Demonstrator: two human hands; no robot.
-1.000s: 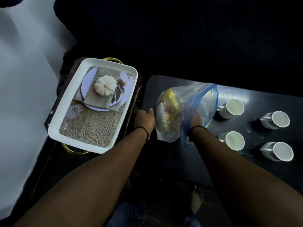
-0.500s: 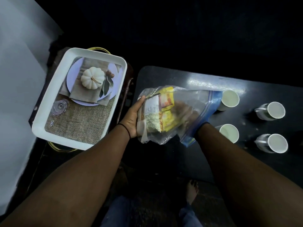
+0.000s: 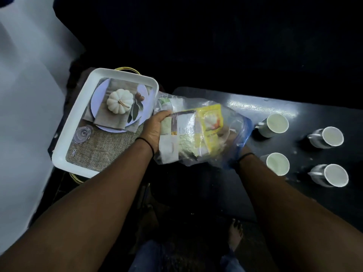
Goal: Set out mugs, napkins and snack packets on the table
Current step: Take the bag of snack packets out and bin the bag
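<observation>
A clear zip bag with a blue seal, stuffed with snack packets, one of them yellow, hangs over the left end of the black table. My left hand grips the bag's closed end from the left. My right hand is inside the bag's open mouth, mostly hidden by plastic, so its fingers are unclear. Several white mugs stand on the table to the right.
A white tray printed with a pumpkin place-setting picture rests on a gold-rimmed stand left of the table. A white wall lies further left. A bare foot shows on the dark floor below.
The bag has tipped further onto its side and shifted left toward the tray. My left hand moved from the bag's bottom to gripping its end, and my right hand stays inside the mouth.
</observation>
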